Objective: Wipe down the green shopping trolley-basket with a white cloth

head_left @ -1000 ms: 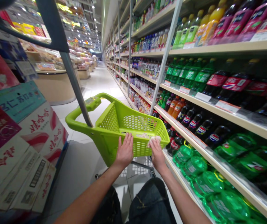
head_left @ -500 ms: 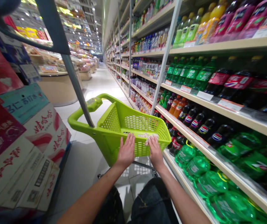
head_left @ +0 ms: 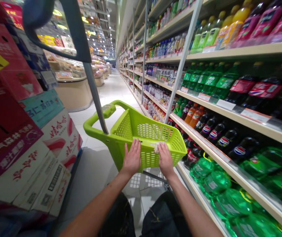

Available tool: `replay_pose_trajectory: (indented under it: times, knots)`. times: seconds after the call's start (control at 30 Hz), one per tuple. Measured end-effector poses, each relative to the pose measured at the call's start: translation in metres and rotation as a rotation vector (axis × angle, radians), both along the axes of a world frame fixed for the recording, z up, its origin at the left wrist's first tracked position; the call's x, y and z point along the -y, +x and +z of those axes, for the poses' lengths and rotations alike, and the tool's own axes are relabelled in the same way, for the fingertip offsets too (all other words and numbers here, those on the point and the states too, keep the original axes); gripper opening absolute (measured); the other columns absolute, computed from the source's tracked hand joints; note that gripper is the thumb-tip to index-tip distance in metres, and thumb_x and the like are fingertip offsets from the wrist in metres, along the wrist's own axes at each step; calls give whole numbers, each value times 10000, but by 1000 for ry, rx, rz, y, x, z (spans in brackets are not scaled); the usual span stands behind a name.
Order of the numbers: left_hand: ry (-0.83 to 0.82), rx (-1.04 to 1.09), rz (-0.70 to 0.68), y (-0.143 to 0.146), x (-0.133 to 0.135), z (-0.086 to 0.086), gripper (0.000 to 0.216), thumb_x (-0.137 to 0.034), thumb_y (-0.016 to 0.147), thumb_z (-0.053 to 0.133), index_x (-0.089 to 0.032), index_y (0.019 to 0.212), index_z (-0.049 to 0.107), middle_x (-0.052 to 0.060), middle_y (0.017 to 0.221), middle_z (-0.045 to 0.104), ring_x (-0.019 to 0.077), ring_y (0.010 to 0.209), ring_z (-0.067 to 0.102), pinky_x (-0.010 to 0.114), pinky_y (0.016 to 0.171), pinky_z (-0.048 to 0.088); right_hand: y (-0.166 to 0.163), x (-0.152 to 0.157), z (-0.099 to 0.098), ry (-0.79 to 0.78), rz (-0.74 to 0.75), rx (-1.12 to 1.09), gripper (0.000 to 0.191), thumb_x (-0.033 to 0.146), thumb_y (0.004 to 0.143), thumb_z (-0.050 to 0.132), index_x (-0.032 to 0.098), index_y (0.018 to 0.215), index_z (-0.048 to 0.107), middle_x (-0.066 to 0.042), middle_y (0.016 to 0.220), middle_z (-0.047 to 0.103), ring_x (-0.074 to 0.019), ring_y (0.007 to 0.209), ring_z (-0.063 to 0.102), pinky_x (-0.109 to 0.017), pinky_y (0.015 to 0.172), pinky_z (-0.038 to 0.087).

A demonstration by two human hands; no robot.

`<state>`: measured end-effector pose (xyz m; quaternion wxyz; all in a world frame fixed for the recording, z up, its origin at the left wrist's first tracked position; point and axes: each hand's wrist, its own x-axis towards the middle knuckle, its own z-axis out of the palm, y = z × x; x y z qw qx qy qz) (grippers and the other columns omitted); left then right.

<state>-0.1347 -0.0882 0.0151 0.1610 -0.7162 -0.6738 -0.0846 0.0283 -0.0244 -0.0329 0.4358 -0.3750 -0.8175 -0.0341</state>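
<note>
A lime-green shopping cart basket (head_left: 154, 130) with perforated walls stands in front of my knees, tilted on its frame. My left hand (head_left: 132, 158) lies against the basket's near side, fingers stretched out and pointing up at the rim. On the same side, farther right, my right hand (head_left: 166, 160) presses a crumpled whitish cloth (head_left: 156, 147) at the rim. Its fingers are bent over the cloth and partly hide it. A grey post (head_left: 95, 93) rises from the basket's left end to a dark handle (head_left: 80, 49).
On the right, shelves (head_left: 244, 107) carry several rows of drink bottles, with large green bottles (head_left: 229, 200) at the bottom. Stacked drink cartons (head_left: 42, 171) stand close on the left. A rounded display counter (head_left: 73, 93) is farther back, beside the tiled aisle floor (head_left: 107, 87).
The cart and surroundings have shifted right in view. The cloth and my right hand have slid left along the basket's rim; my left hand also sits a little farther left on it.
</note>
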Motion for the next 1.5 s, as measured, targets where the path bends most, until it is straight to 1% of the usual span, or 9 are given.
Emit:
replay_pose_trajectory:
  times: [0.1, 0.3, 0.47, 0.67, 0.73, 0.93, 1.13, 1.33, 1.5]
  knots:
    - [13, -2, -15, -7, 2, 2, 613, -228, 752, 351, -86, 1340, 250, 100, 1431, 224, 241, 1334, 102, 540, 1050, 86, 2, -2, 0, -4, -54, -34, 515, 10, 768, 282, 100, 1249, 443, -142, 1295, 442, -227, 1307, 202, -514, 1016, 300]
    - [14, 6, -2, -8, 4, 5, 602, -256, 755, 358, -90, 1329, 283, 104, 1408, 287, 252, 1329, 124, 531, 1052, 108, -21, 10, 4, -15, 96, 6, 505, 28, 787, 297, 144, 1257, 441, -109, 1292, 455, -205, 1305, 212, -476, 1025, 315]
    - [76, 11, 68, -20, 8, 8, 620, -252, 748, 364, -68, 1333, 269, 118, 1419, 252, 258, 1333, 101, 537, 1051, 112, -9, 1, 1, -23, -55, -83, 561, -1, 751, 285, 137, 1282, 404, -108, 1329, 409, -222, 1308, 201, -523, 1026, 285]
    - [60, 18, 32, -19, 8, 7, 579, -253, 767, 341, -82, 1319, 306, 107, 1403, 295, 242, 1327, 142, 524, 1057, 98, -54, 20, 9, 28, 181, 21, 504, 28, 777, 309, 108, 1258, 437, -130, 1283, 460, -210, 1305, 212, -458, 1023, 328]
    - [84, 18, 39, -25, 11, 9, 575, -254, 769, 345, -83, 1317, 311, 105, 1409, 278, 242, 1327, 141, 530, 1056, 98, -56, 20, 12, 21, 191, 21, 510, 26, 775, 310, 109, 1264, 429, -127, 1293, 450, -209, 1308, 204, -461, 1027, 322]
    - [114, 22, 65, -39, 17, 15, 581, -221, 756, 353, -83, 1319, 306, 94, 1412, 269, 236, 1328, 145, 536, 1056, 103, -44, 13, 11, -39, 58, -48, 562, -16, 743, 274, 106, 1274, 413, -127, 1317, 419, -209, 1316, 173, -499, 1041, 279]
    - [136, 60, 58, -39, 18, 16, 558, -229, 764, 361, -81, 1301, 340, 103, 1393, 312, 248, 1317, 183, 530, 1061, 93, -68, 28, 15, 16, 259, 29, 531, 4, 763, 305, 111, 1271, 420, -120, 1304, 440, -197, 1313, 187, -449, 1033, 319]
    - [320, 127, 149, -60, 28, 20, 586, -209, 756, 389, -42, 1310, 297, 149, 1408, 260, 260, 1319, 171, 526, 1060, 76, -57, 10, 17, -60, 106, -59, 592, -34, 723, 276, 115, 1281, 403, -119, 1327, 408, -199, 1314, 181, -486, 1046, 274]
    - [368, 141, 129, -69, 31, 16, 535, -203, 774, 370, -45, 1284, 347, 154, 1379, 320, 252, 1302, 230, 501, 1066, 29, -102, 30, 32, -14, 326, -3, 592, -29, 718, 297, 113, 1282, 403, -117, 1321, 418, -189, 1317, 168, -451, 1050, 286]
